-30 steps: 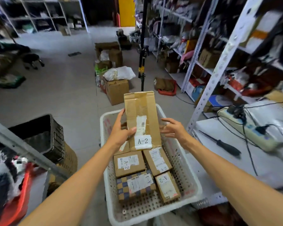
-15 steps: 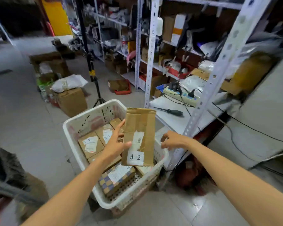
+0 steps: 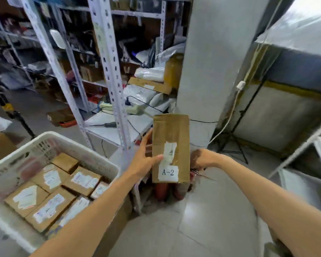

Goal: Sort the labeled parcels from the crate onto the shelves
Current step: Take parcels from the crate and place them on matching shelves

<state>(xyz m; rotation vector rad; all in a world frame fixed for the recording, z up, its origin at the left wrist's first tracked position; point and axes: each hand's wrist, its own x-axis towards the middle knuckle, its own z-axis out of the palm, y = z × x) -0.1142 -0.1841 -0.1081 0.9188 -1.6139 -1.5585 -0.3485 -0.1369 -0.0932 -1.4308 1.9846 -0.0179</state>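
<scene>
My left hand (image 3: 144, 158) grips a tall brown cardboard parcel (image 3: 170, 130) by its left edge, thumb across the front, holding it upright in mid air. A white label on it reads A-2 (image 3: 168, 172). My right hand (image 3: 201, 159) is at the parcel's right edge, partly behind it; whether it holds the parcel I cannot tell. The white perforated crate (image 3: 67, 140) sits at lower left with several labelled cardboard parcels (image 3: 50, 199) inside.
A white metal shelving unit (image 3: 109, 71) stands ahead, crowded with boxes and bags; its low shelf (image 3: 119, 127) carries a screwdriver and a power strip. A grey pillar (image 3: 211, 62) rises behind the parcel. Another shelf frame (image 3: 304, 145) is at right. A tripod stands by the wall.
The view has swung right, away from the crate toward the pillar and right-hand shelves. The A-2 parcel has travelled right with my left hand; my right hand has closed in on its right edge.
</scene>
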